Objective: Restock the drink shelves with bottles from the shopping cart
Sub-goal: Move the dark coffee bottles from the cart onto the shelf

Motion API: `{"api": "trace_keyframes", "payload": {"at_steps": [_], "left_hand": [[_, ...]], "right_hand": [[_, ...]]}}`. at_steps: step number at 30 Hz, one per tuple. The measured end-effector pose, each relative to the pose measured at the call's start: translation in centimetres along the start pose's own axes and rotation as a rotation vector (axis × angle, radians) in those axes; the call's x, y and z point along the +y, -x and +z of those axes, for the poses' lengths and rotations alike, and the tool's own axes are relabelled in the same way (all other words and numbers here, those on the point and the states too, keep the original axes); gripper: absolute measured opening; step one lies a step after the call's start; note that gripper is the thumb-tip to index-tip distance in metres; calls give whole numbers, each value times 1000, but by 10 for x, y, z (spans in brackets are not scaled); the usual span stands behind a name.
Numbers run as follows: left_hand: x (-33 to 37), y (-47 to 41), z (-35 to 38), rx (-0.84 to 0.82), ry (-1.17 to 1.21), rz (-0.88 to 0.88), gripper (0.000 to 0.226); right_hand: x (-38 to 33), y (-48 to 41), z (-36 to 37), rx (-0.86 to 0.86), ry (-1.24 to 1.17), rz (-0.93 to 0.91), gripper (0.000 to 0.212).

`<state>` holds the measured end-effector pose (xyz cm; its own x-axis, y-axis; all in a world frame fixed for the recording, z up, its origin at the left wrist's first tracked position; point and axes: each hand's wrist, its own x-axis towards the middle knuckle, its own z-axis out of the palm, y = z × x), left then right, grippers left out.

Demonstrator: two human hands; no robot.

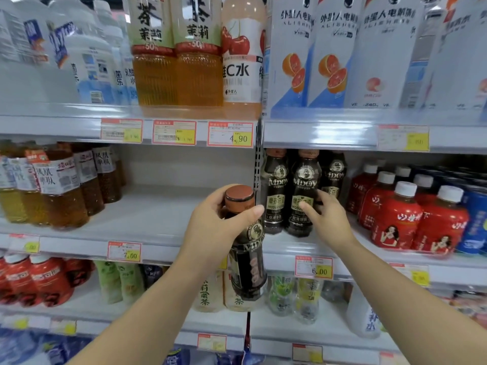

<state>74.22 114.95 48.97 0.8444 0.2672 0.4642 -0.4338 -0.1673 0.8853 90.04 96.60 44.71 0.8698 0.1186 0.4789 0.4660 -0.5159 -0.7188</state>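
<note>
My left hand (218,222) grips a dark coffee bottle (247,259) with a brown cap near its top, holding it upright in front of the shelf edge. On the middle shelf (163,214) to the right stand matching dark coffee bottles (303,191) in a row. My right hand (326,217) reaches to the front coffee bottle on the shelf, fingers spread and touching its lower label, not closed around it.
Amber tea bottles (60,188) fill the shelf's left; a bare gap lies between them and the coffee. Red bottles (400,214) stand right of the coffee. Large bottles (179,54) fill the shelf above, green and red drinks (47,280) the one below. Price tags line the edges.
</note>
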Motion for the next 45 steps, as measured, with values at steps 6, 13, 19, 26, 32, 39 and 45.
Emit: {"api": "trace_keyframes", "payload": {"at_steps": [6,13,19,26,32,39,45], "left_hand": [[4,0,2,-6,36,10,22],[22,5,35,-82,108,37,26],[36,4,72,-115,159,32,31],[10,-9,55,-212,-183,124,41],[-44,-37,33,-5,-345,50,43],[-55,-65,46,-105,-412,-16,78],[-73,-77,54,-151,-399,-52,84]], "right_hand": [[-24,35,-11,146,-31,-10,55],[-67,126,-22,-247,-73,-136,69],[-61,134,-34,117,41,-103,71],[-30,122,-66,148,-269,26,48],[-17,97,-75,148,-227,-6,42],[-6,54,-63,69,-155,-21,47],[13,30,-58,-1,-128,29,48]]}}
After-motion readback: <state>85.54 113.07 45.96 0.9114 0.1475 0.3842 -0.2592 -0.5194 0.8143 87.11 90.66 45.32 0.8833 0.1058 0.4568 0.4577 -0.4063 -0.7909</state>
